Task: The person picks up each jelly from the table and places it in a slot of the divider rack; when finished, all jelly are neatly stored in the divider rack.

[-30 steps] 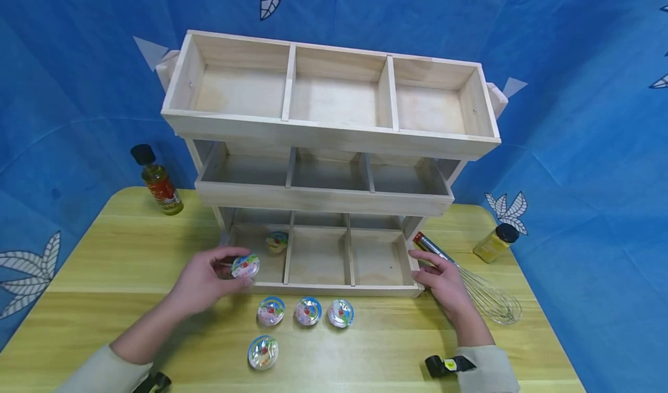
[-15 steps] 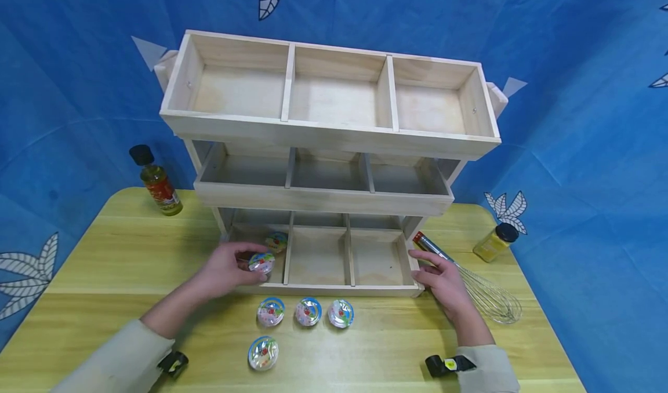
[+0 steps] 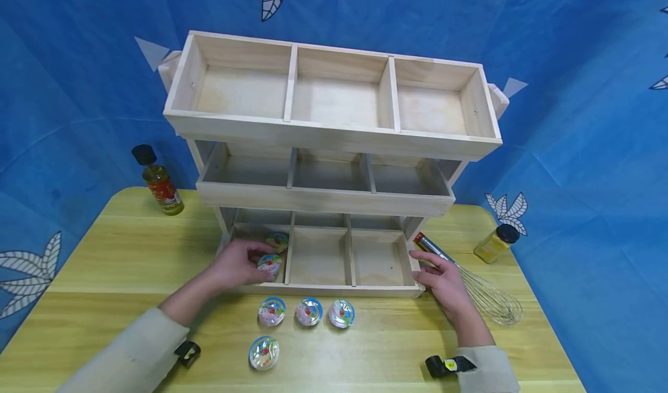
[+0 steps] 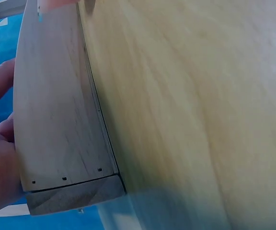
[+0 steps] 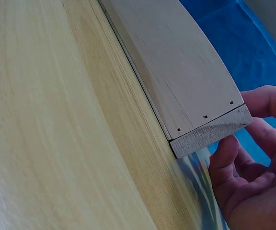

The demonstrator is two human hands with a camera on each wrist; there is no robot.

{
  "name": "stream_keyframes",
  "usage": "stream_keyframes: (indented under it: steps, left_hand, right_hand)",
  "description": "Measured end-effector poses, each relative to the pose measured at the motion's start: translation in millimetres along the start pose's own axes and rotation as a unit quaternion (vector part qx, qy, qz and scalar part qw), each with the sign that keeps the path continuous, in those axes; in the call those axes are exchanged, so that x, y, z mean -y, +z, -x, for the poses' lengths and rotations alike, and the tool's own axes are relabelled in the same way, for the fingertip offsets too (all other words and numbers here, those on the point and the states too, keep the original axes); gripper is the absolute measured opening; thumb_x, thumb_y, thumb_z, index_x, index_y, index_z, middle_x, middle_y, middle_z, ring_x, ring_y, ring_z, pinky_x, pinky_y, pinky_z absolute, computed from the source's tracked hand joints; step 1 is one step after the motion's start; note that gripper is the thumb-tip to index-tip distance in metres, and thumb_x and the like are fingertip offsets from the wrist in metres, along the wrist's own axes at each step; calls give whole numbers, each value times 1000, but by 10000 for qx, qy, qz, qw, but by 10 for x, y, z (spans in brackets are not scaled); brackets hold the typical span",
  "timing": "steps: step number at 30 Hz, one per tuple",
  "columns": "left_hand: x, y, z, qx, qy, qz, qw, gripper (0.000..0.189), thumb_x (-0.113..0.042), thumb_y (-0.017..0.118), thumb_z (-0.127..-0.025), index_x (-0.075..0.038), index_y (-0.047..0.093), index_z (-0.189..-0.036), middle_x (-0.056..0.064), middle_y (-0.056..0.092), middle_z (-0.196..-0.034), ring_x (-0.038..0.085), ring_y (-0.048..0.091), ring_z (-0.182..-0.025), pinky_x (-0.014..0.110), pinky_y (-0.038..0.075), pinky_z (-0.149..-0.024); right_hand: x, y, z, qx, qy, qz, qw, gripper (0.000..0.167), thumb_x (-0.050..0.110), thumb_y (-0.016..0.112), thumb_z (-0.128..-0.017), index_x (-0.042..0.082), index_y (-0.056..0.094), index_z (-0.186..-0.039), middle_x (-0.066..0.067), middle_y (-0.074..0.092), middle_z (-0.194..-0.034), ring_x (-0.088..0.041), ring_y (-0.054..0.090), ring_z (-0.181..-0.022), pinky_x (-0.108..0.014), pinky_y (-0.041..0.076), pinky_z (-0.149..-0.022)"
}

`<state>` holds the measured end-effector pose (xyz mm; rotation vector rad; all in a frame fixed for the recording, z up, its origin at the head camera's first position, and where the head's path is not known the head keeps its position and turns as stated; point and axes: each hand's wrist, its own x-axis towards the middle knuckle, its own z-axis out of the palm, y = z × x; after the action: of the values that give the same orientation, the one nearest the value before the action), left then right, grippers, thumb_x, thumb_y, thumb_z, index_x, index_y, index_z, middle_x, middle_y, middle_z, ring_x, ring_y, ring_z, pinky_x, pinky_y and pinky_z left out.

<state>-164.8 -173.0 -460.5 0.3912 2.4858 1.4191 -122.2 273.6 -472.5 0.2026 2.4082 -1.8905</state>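
Observation:
My left hand point(image 3: 237, 265) reaches into the left compartment of the bottom tier of a wooden three-tier rack point(image 3: 323, 199). It pinches a jelly cup point(image 3: 269, 264) with a printed foil lid, just in front of another jelly cup point(image 3: 278, 241) lying in that compartment. In the left wrist view, the rack's front board point(image 4: 56, 105) hides most of the fingers. At the bottom tier's right end, my right hand point(image 3: 443, 277) touches the corner with loosely bent fingers. The right wrist view shows the index finger point(image 5: 265, 100) against the end board point(image 5: 212, 134).
Three jelly cups point(image 3: 309, 311) line up before the rack, with another jelly cup point(image 3: 264, 353) nearer me. A whisk point(image 3: 490, 297) lies beside my right hand. An oil bottle point(image 3: 163, 187) stands back left; a yellow jar point(image 3: 493, 245) stands right.
My left hand has moved right and over the bottom tier's front edge, carrying the jelly cup down into the left compartment. The right hand has stayed at the rack's corner.

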Motion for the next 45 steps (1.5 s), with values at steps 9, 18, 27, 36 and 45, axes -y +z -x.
stream_keyframes:
  steps: [9,18,27,36,45]
  left_hand:
    - [15,7,-56,177,-185,147,9996,49,-9,91,-69,0,71,-112,9,65,-103,24,60,-89,35,54,-75]
    - [11,6,-53,359,-289,161,9988,46,-12,90,-72,1,71,-111,7,67,-103,24,63,-91,36,57,-77]
    - [22,-19,-41,532,-37,339,9980,45,-8,88,-74,3,69,-114,10,67,-106,26,65,-93,36,57,-79]
    - [-73,-69,119,-92,201,346,9992,55,-5,87,-73,8,63,-121,22,66,-111,35,65,-99,40,57,-82]
    - [-238,-13,422,-1193,822,210,9892,42,6,78,-80,7,63,-119,20,66,-107,33,68,-92,32,58,-80]
  right_hand:
    - [-12,-3,-8,43,-15,-68,10000,43,-2,70,-89,-3,61,-131,-16,48,-130,-16,53,-82,-23,50,-69]
    - [-9,-5,-19,49,-47,-71,10000,42,-1,70,-89,-3,62,-131,-17,50,-124,-15,54,-80,-24,49,-68]
    - [-19,-3,-15,31,-33,-86,10000,42,-1,70,-89,-3,62,-130,-17,52,-124,-15,54,-78,-24,50,-67]
    - [-21,1,-1,38,8,-162,9999,42,-1,70,-89,-4,61,-130,-18,50,-129,-15,56,-81,-24,50,-69]
    - [-8,-1,-4,26,39,-117,9999,42,-1,69,-89,-3,61,-131,-17,49,-132,-17,58,-85,-25,52,-73]
